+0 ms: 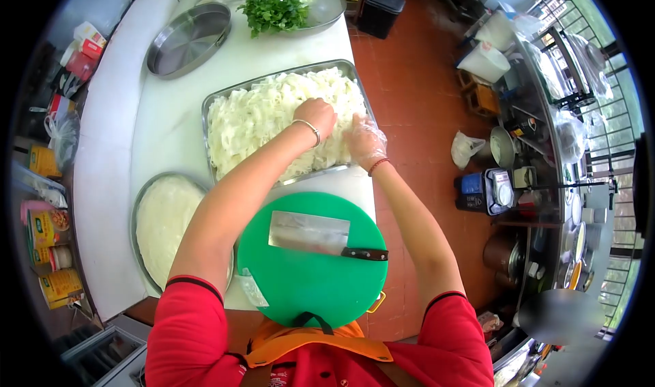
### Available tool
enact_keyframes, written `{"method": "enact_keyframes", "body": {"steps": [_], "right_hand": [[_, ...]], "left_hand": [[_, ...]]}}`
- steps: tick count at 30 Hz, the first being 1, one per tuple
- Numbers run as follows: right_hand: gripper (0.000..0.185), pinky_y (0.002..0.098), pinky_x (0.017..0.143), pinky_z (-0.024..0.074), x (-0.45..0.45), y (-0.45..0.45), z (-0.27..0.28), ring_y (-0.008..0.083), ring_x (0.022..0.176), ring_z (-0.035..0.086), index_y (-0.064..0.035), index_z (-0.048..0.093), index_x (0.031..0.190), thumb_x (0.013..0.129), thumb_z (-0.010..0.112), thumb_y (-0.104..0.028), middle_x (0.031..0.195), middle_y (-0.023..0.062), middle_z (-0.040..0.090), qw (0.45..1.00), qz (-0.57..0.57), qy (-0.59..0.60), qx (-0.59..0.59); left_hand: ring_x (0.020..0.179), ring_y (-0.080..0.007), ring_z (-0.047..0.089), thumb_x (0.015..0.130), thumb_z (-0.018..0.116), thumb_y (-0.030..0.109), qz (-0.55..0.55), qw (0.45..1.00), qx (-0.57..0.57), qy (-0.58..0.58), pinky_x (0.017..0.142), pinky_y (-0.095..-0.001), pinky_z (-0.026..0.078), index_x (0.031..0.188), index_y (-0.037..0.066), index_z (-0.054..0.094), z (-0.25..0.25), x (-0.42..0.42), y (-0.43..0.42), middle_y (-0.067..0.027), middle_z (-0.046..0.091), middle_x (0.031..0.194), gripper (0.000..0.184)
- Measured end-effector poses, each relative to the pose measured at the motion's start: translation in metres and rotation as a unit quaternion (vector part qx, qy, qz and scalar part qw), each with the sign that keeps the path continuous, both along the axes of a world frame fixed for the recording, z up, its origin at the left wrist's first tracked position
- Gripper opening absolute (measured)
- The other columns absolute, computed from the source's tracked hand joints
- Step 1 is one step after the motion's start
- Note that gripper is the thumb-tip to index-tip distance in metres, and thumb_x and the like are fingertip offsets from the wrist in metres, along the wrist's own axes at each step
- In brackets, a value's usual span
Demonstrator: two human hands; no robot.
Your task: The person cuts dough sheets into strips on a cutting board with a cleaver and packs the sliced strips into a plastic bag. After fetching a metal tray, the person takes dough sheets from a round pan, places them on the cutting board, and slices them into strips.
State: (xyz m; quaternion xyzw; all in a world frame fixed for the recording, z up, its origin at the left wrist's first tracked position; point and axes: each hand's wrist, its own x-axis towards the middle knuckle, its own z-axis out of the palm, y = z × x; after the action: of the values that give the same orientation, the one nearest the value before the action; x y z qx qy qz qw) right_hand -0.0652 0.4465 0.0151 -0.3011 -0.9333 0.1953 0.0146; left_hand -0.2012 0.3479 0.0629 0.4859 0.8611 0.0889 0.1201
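Note:
A rectangular metal tray (306,179) is heaped with wide white flat noodles (263,117), cut in short strips. Over the right half of the heap, my left hand (317,119) has its fingers curled down into the noodles, a silver bangle at its wrist. At the tray's right end is my right hand (367,142), in a clear plastic glove. Its fingers are bent together at the edge of the heap; what they grip is hidden. Nearer to me, a cleaver (310,232) with a dark handle lies on a round green cutting board (314,295).
On the left stands a round pan (170,223) holding a smooth white sheet. Behind the tray are an empty round metal pan (190,40) and leafy greens (274,13) in a metal bowl (324,6). The white counter's right edge drops to a red tiled floor (416,148).

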Motion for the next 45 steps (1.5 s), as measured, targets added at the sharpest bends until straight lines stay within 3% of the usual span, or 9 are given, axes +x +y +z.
{"method": "enact_keyframes", "body": {"steps": [11,14,18,22,24,26,35,41,45], "right_hand": [[0.059,0.0425,0.109,0.0374,0.032,-0.005,0.004,0.0330,0.134,0.043,-0.0109,0.046,0.141,0.090,0.062,-0.036,0.147,0.0177,0.043,0.983,0.054,0.134,0.110],[0.031,0.0404,0.085,0.0520,0.066,-0.023,0.019,0.0328,0.098,0.064,-0.0059,0.062,0.113,0.086,0.067,-0.019,0.105,0.0156,0.067,0.956,0.027,0.286,0.064],[0.011,0.0298,0.062,0.0509,0.143,-0.108,0.077,0.0211,0.062,0.064,-0.0023,0.065,0.092,0.093,0.057,-0.010,0.070,0.0095,0.066,0.964,-0.043,0.181,-0.189],[0.019,0.0316,0.064,0.0519,0.222,-0.220,0.036,0.0159,0.070,0.066,-0.0022,0.066,0.097,0.097,0.056,-0.018,0.081,0.0069,0.070,0.869,-0.075,0.067,-0.485],[0.028,0.0352,0.071,0.0531,0.248,-0.281,0.005,0.0222,0.081,0.068,-0.0006,0.064,0.106,0.095,0.060,-0.026,0.088,0.0113,0.070,0.609,-0.242,0.115,-0.746],[0.039,0.0391,0.076,0.0528,0.242,-0.323,-0.001,0.0294,0.089,0.068,0.0006,0.060,0.114,0.092,0.062,-0.032,0.094,0.0168,0.069,0.891,0.060,-0.053,-0.448],[0.035,0.0454,0.077,0.0524,0.171,-0.410,-0.001,0.0355,0.086,0.067,-0.0036,0.059,0.111,0.083,0.064,-0.024,0.094,0.0184,0.068,0.970,0.050,-0.086,-0.223],[0.033,0.0462,0.075,0.0511,0.184,-0.419,-0.017,0.0363,0.084,0.065,-0.0039,0.059,0.102,0.083,0.066,-0.029,0.091,0.0212,0.065,0.980,0.154,-0.097,-0.077],[0.031,0.0455,0.075,0.0498,0.195,-0.392,0.005,0.0348,0.083,0.064,-0.0030,0.062,0.097,0.084,0.066,-0.031,0.092,0.0221,0.064,0.956,0.131,-0.067,-0.256]], "left_hand": [[0.067,-0.0202,0.064,0.086,0.065,0.014,0.018,0.965,0.216,-0.151,0.064,-0.0329,0.052,0.094,0.005,0.067,-0.004,0.012,-0.093,-0.0058,0.069,0.082,0.012],[0.066,-0.0126,0.062,0.088,0.066,0.012,0.062,0.938,0.143,-0.309,0.064,-0.0269,0.051,0.097,0.006,0.067,-0.001,0.040,-0.177,-0.0016,0.069,0.082,0.011],[0.072,-0.0098,0.062,0.090,0.065,0.012,0.040,0.926,0.133,-0.352,0.067,-0.0260,0.050,0.099,0.005,0.067,-0.013,0.092,-0.290,-0.0019,0.069,0.083,0.011],[0.097,-0.0256,0.061,0.081,0.072,0.010,-0.029,0.972,0.055,-0.227,0.084,-0.0363,0.050,0.108,0.007,0.061,-0.030,0.139,-0.372,-0.0082,0.063,0.101,0.029],[0.102,-0.0295,0.057,0.076,0.075,0.011,-0.014,0.979,0.064,-0.191,0.090,-0.0383,0.048,0.110,0.004,0.059,-0.028,0.155,-0.391,-0.0098,0.061,0.101,0.038],[0.103,-0.0313,0.055,0.074,0.076,0.011,-0.017,0.987,0.059,-0.151,0.092,-0.0392,0.047,0.111,0.002,0.057,-0.028,0.159,-0.401,-0.0107,0.060,0.101,0.043],[0.096,-0.0276,0.055,0.079,0.068,0.017,-0.115,0.992,-0.058,0.009,0.082,-0.0391,0.045,0.083,0.007,0.064,-0.052,0.174,-0.421,-0.0084,0.061,0.085,0.011],[0.082,-0.0308,0.061,0.086,0.064,0.021,-0.144,0.976,-0.011,-0.165,0.073,-0.0431,0.048,0.093,0.007,0.062,-0.041,0.171,-0.436,-0.0121,0.064,0.082,0.016],[0.073,-0.0347,0.062,0.090,0.063,0.026,-0.141,0.945,0.051,-0.290,0.066,-0.0443,0.048,0.099,0.006,0.060,-0.026,0.165,-0.427,-0.0161,0.064,0.079,0.022]]}}
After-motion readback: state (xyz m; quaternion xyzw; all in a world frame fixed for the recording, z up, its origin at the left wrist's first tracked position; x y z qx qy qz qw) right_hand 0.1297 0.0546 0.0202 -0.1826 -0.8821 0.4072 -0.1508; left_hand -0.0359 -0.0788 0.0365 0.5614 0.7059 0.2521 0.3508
